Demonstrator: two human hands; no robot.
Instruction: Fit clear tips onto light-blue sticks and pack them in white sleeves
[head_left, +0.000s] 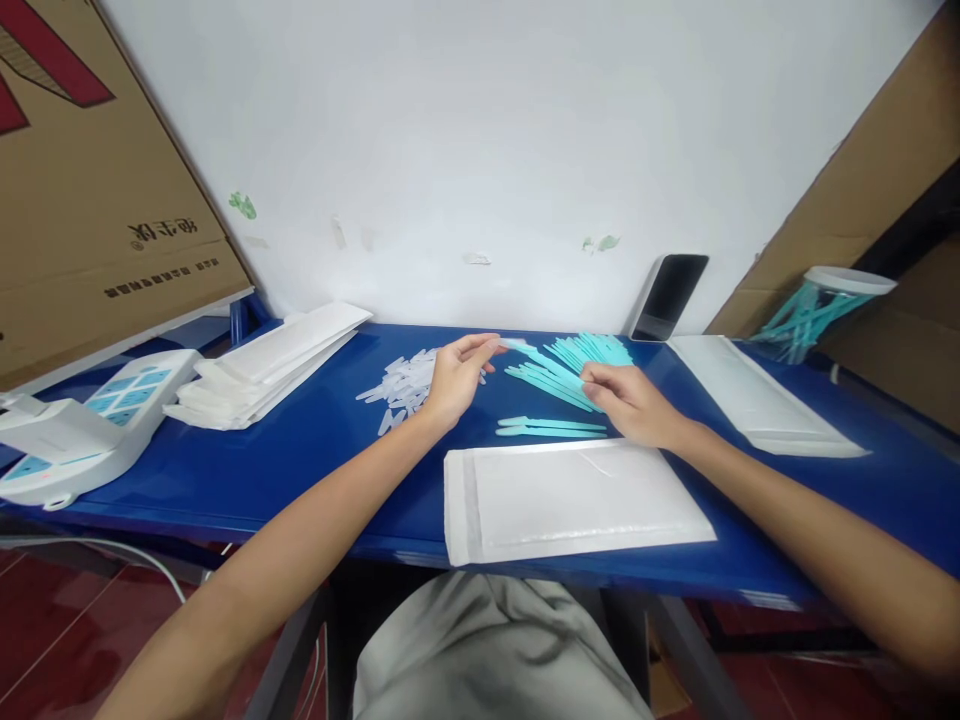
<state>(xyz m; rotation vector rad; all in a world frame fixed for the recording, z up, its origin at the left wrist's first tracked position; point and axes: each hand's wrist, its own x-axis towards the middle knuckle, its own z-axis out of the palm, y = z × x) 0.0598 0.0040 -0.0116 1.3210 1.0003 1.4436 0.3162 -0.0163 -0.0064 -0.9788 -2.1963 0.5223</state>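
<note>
My right hand (630, 400) is closed on the handle of a turquoise eyebrow razor (553, 366), whose blade end points left and up. At that end, my left hand (457, 378) pinches a small translucent cap (513, 343); whether the cap is fully over the blade I cannot tell. Below my left fingers lies a loose pile of similar translucent caps (405, 388). Several more turquoise razors (596, 348) are fanned out behind and beneath my right hand. A few razors (553, 432) lie side by side just behind a white padded envelope (585, 505) in front of me.
On the left stand a stack of white envelopes (274, 360) and a white sealing machine (112, 420). To the right lie another envelope (757, 395), a phone (670, 297) leaning on the wall and a clear tub (810, 315) of turquoise razors. Cardboard (97, 200) borders the blue table (315, 470).
</note>
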